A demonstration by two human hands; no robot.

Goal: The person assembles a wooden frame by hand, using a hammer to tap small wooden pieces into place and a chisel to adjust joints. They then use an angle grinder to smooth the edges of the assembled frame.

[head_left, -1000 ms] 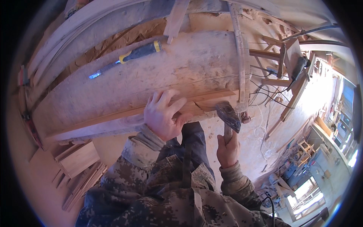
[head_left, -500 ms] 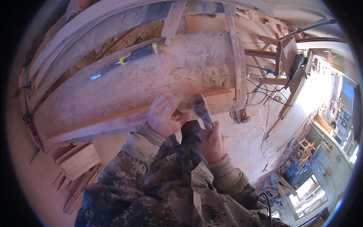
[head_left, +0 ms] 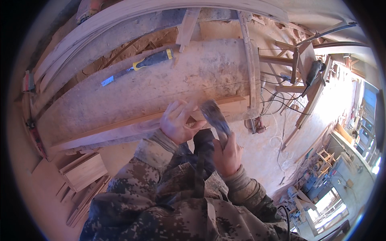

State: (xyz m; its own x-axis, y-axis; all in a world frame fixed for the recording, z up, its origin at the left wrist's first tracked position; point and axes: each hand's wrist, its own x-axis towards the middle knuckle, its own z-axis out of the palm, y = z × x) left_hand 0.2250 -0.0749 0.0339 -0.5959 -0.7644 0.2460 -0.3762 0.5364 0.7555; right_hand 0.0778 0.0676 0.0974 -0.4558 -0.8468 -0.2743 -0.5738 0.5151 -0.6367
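Note:
My right hand (head_left: 228,156) is wrapped round a worn grey hammer (head_left: 215,116), blurred, its head raised over the near edge of the workbench (head_left: 193,60). Just left of the hammer, my left hand (head_left: 177,120) is closed at a long wooden plank (head_left: 108,134) along that edge. Its fingers reach over the wood and its thumb points toward the hammer; what they grip is hidden. Farther back on the bench lies a chisel (head_left: 138,65) with a black and yellow handle and a bluish blade.
Long pale boards (head_left: 120,19) run behind the bench. At right, a dark power tool (head_left: 315,72) with trailing cords rests on a wooden frame. A wooden block (head_left: 85,172) and strips (head_left: 88,201) lie on the floor at left. A cluttered machine area (head_left: 313,172) stands far right.
The hammer has tilted and shifted slightly, and it looks more smeared. My left hand stays by the plank, a little to the right in the picture. The whole view has moved slightly.

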